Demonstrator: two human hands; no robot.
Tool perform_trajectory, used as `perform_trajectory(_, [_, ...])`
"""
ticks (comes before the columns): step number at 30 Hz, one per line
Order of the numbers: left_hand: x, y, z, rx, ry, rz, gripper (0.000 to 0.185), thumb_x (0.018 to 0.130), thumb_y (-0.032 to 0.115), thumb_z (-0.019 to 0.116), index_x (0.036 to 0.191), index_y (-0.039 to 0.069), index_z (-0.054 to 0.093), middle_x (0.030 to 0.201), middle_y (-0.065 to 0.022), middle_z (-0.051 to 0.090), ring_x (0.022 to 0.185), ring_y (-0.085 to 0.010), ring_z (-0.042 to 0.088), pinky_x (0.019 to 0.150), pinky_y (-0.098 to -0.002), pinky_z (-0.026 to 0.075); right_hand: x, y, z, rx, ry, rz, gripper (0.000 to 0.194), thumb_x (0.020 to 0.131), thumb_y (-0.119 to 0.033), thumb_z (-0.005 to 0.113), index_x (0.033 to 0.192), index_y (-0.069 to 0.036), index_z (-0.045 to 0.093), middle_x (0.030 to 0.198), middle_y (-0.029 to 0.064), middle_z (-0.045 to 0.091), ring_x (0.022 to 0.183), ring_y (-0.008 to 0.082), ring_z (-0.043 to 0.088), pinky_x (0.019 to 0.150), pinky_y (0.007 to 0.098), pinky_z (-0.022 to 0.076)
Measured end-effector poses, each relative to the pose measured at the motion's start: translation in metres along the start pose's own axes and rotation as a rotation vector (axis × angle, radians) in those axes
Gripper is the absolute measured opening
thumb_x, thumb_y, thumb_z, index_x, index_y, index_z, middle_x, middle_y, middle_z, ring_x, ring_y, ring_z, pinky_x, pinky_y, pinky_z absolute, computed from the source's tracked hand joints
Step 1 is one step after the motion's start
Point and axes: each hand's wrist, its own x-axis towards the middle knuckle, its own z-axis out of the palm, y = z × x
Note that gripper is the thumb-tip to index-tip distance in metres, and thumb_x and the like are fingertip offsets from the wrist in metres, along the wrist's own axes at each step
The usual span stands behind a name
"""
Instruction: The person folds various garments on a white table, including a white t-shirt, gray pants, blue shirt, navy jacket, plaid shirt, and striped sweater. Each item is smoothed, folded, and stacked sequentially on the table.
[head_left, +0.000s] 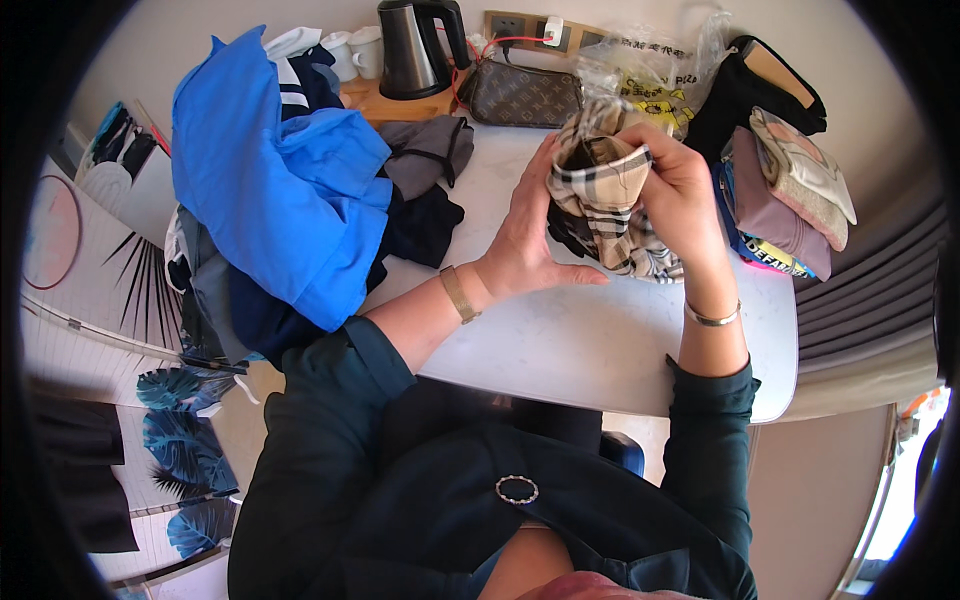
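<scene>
A beige plaid cloth garment (611, 195) is bunched up over the white table (555, 337), with a round opening facing up. My right hand (679, 184) grips its edge at the upper right, thumb and fingers pinched on the fabric. At its left side is my left hand (532, 232), fingers upright against the cloth and thumb stretched out to the right; its fingertips are partly hidden behind the fabric, so its hold is unclear. Dark fabric shows under the plaid cloth on the left.
Left lies a big heap of clothes with a blue garment (300, 187) on top, beside a grey cloth (427, 154). Behind stand an electric kettle (416, 52), white mugs (364, 52), a brown patterned pouch (521, 94) and a plastic bag (660, 82). Folded clothes (787, 187) are stacked right.
</scene>
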Motion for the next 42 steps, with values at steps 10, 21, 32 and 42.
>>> perform_trajectory(10, [-0.009,0.048,-0.009,-0.391,0.134,-0.189,0.071,0.079,0.011,0.085,0.139,-0.001,0.048,0.127,-0.0119,0.066,0.117,-0.0188,0.062,0.101,-0.034,0.048,-0.028,-0.046,0.016,0.622,0.064,-0.111,0.02,0.105,-0.012,0.057,0.116,0.003,0.063,0.093,0.0068,0.07,0.076,0.0121,0.066,0.069,0.0249,0.0556])
perform_trajectory(21, [0.08,0.1,-0.23,0.309,0.703,0.046,0.031,0.081,0.007,0.081,0.107,0.002,0.068,0.101,-0.0023,0.073,0.085,-0.0114,0.065,0.079,-0.0287,0.053,-0.013,-0.043,0.0,0.345,0.003,-0.11,0.029,0.105,-0.021,0.057,0.123,0.0,0.063,0.119,0.0134,0.071,0.096,0.0161,0.07,0.08,0.0275,0.0519])
perform_trajectory(32, [0.047,-0.082,-0.385,1.711,0.289,-0.443,0.076,0.086,0.07,0.061,0.15,0.031,0.048,0.16,-0.0123,0.036,0.146,-0.0415,0.03,0.108,-0.0659,0.033,0.025,0.037,-0.048,-0.225,0.495,-0.125,0.024,0.094,-0.023,0.071,0.107,-0.002,0.071,0.092,0.0091,0.075,0.087,0.0182,0.072,0.075,0.0301,0.0545])
perform_trajectory(42, [-0.001,-0.164,-0.411,1.563,0.211,-0.566,0.075,0.092,0.069,0.052,0.156,0.034,0.038,0.164,-0.0098,0.031,0.15,-0.0393,0.023,0.109,-0.0687,0.025,0.002,0.115,-0.167,-1.39,1.027,0.167,0.033,0.084,-0.03,0.071,0.113,-0.013,0.072,0.13,0.0111,0.065,0.129,0.0339,0.052,0.101,0.0541,0.0379])
